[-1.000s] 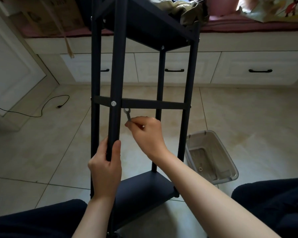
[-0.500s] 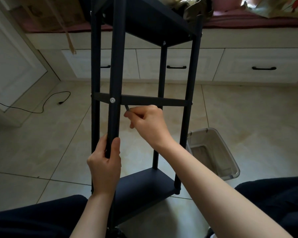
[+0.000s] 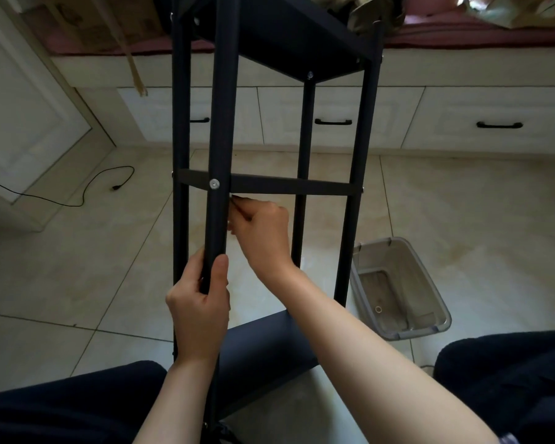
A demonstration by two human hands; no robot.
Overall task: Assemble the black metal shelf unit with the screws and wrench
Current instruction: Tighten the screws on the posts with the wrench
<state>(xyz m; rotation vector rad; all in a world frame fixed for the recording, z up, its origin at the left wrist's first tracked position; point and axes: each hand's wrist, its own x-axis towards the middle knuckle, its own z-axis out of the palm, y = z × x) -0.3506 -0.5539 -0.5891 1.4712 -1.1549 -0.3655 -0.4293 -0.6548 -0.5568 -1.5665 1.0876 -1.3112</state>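
1. Two hands work on the black shelf [image 3: 279,33], which stands on the floor between the person's knees. The left hand [image 3: 201,304] grips the front pole [image 3: 220,155]. The right hand [image 3: 261,230] pinches the wrench [image 3: 236,200] beside the pole, just under the bar [image 3: 289,186].
2. The wrench could slip off, because its tip hides behind the pole, near the screw [image 3: 214,184].
3. The shelf could tip if the left hand lets go.
4. The plastic bin [image 3: 398,286] sits near the shelf. It holds one small ring [image 3: 378,309].
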